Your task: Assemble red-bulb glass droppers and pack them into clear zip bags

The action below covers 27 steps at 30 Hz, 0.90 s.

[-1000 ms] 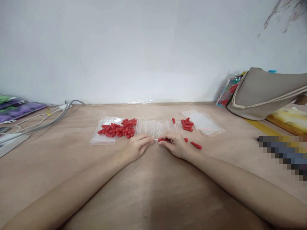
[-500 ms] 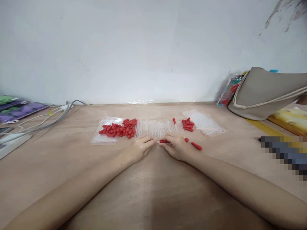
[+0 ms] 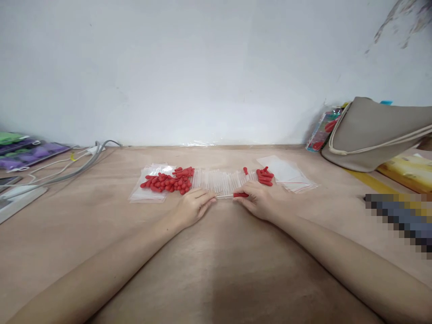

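Between my two hands a thin clear glass dropper tube (image 3: 224,196) lies level. My left hand (image 3: 193,208) is closed, pinching its left part. In the closed fingers of my right hand (image 3: 258,201) is a red rubber dropper bulb (image 3: 240,195), at the tube's right end; my fingers partly cover it. Just beyond my hands a row of clear tubes (image 3: 216,181) lies side by side on the table. A pile of red bulbs (image 3: 170,181) lies left of the row. Several more red bulbs (image 3: 265,177) lie at its right, and a single bulb (image 3: 245,171) rests on the row.
Clear zip bags (image 3: 145,191) lie under the left bulb pile, with more bags (image 3: 286,173) at the right. Cables (image 3: 77,168) and purple-green packs (image 3: 37,155) are far left. A grey-brown bag (image 3: 374,135) and a yellow pack (image 3: 405,171) stand right, before the wall (image 3: 216,72).
My hands have moved slightly apart, showing more of the tube between them. The right hand has shifted right with the bulb. Two loose bulbs beside it are now out of sight.
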Available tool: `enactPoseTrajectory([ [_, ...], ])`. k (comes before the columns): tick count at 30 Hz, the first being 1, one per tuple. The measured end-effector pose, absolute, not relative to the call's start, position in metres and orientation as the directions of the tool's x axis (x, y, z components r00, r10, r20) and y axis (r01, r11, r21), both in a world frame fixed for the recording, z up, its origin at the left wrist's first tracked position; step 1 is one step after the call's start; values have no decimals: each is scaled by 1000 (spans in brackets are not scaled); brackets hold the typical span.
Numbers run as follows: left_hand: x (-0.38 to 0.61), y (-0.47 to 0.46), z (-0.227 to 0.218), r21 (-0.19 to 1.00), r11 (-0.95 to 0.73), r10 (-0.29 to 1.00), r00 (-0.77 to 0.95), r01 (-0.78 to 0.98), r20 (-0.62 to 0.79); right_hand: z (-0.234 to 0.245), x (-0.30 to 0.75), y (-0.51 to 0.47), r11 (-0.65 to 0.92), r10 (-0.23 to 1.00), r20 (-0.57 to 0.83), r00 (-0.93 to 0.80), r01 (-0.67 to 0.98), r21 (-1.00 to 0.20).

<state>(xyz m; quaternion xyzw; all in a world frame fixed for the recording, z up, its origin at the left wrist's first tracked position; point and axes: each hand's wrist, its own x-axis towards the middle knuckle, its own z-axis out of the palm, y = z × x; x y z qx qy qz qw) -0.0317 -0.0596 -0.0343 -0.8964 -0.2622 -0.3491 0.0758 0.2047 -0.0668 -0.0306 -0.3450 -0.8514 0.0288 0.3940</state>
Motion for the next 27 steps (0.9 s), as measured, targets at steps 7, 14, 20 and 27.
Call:
enactPoseTrajectory([
  [7, -31, -61, -35, 68, -857, 425, 626, 511, 654, -37, 199, -67, 781, 609, 605, -513, 522, -344],
  [14, -32, -60, -38, 74, -861, 425, 633, 503, 647, -39, 196, -69, 790, 606, 591, -533, 486, -373],
  [20, -32, -63, -35, 67, -865, 415, 636, 497, 651, -38, 195, -68, 789, 609, 585, -535, 480, -383],
  [27, -27, -64, -34, 122, -872, 423, 604, 475, 675, -26, 193, -65, 592, 799, 509, -321, 265, -762],
])
